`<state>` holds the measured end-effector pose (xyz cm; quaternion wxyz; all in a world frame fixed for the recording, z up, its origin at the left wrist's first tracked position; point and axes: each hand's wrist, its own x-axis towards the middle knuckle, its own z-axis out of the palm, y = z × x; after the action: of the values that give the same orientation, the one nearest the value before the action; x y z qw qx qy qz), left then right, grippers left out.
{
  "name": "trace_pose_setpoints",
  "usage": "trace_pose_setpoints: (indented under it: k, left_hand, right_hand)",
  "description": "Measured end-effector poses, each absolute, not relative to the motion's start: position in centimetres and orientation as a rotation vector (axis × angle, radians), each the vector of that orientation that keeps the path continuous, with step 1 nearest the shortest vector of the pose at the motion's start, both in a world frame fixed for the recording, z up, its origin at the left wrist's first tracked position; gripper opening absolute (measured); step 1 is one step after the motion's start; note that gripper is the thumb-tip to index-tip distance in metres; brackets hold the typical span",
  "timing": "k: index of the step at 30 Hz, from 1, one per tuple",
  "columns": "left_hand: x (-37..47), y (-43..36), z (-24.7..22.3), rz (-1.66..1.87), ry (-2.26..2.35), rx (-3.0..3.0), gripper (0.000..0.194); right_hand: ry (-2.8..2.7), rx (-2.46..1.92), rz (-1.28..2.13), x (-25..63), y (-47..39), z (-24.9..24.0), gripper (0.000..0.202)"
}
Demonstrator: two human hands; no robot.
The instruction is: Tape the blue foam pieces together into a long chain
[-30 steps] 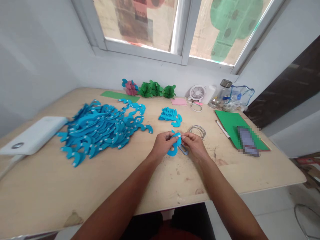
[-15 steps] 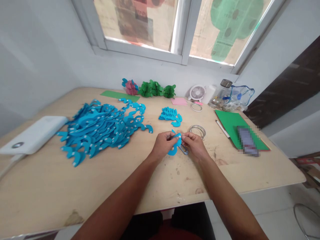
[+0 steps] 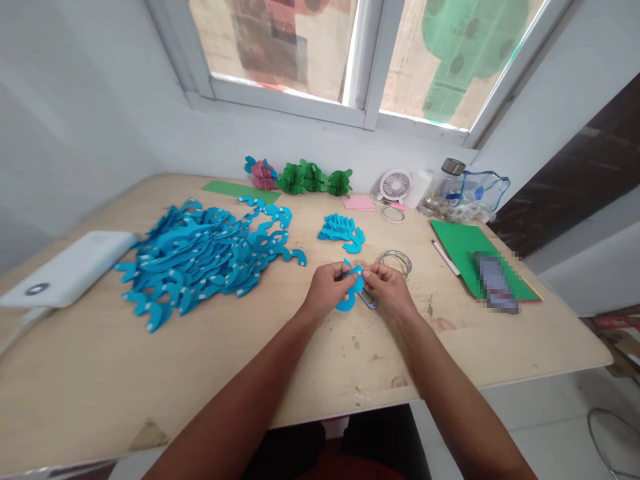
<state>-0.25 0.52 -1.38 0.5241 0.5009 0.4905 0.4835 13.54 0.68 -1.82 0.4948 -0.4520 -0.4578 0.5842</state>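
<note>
L hand (image 3: 327,287) gripped a curved blue paper pc (image 3: 358,283) betw. thumb & fingers. R hand (image 3: 387,287) pinched the same pc at its R edge, near a small white patch; fingertips of both hands close together. Pc was thus betw. the 2 hands, above the desk (image 3: 225,380), its lower curve hanging below L thumb. Grey-blue looped tool (image 3: 369,299) lay just beside R hand, partly hidden by it; type unclear.

Metal rings (image 3: 409,265) were just beyond R hand, approx. touching in view. Small bunch of blue strips (image 3: 340,228) lay beyond both hands, nr. L hand's far side. Large blue pile (image 3: 205,250), many pcs w/ white patches, was well to L of L hand; white device (image 3: 75,267) w/ cable further L still.

To R of R hand: white pen (image 3: 445,257), then green sheet (image 3: 463,250) w/ a blurred item on top. Far beyond hands, along back edge: green paper shapes (image 3: 310,177), pink paper (image 3: 358,203), white fan (image 3: 395,187).
</note>
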Motion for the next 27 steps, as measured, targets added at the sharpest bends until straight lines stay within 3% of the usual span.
trace_pose_setpoints:
  k: [27]
  left_hand:
    - [-0.5, 0.4, -0.6, 1.091, 1.063, 0.965, 0.014]
  right_hand:
    - [-1.054, -0.998, 1.586, 13.6, 0.3, -1.0, 0.025]
